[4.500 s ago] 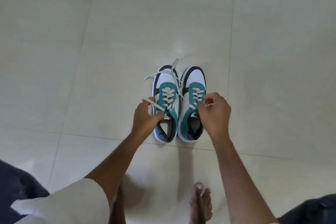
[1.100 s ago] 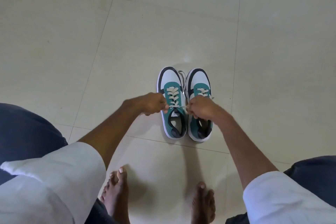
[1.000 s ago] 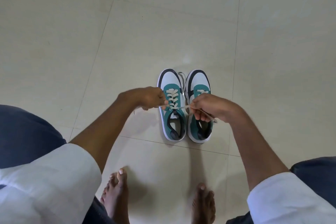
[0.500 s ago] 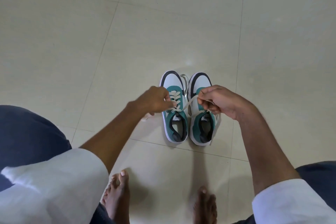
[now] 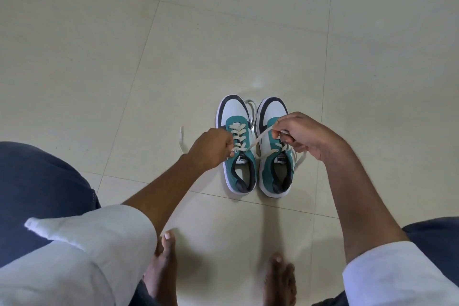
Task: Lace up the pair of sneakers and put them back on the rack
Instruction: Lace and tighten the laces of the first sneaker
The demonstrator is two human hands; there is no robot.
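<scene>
Floor point(image 5: 99, 57): pale tiles; no rack visible in this view.

Loose lace end point(image 5: 180, 140) lies on the tile left of the shoes, running back under the left hand.

Left hand point(image 5: 211, 149): closed in a fist at the top eyelets of the left sneaker point(image 5: 237, 146), fingers pressed together on the lace. The pinch point itself is hidden by the knuckles.

Left sneaker: teal, white and dark, standing upright on the floor, toe pointing away. Cross-lacing reaches up to the tongue. Its lace point(image 5: 258, 138) runs taut from the top eyelet up and rightward, across the gap between the shoes, to the right hand.

Right sneaker point(image 5: 274, 169): touching or just beside the left one, parallel to it. Its upper lacing is mostly covered by the right hand; lace ends hang off its right side.

Right hand point(image 5: 305, 136): raised over the right sneaker, thumb and forefinger pinching the lace end, other fingers curled.

Judgement: step in hand is tightening the left sneaker's lace ahead of the knot; the right shoe's loose ends suggest it is untied too.

To do it well: keep the left hand anchoring the eyelet end so the shoe does not slide; pull both ends evenly; keep the flat lace untwisted; avoid catching the neighbour's lace.
</scene>
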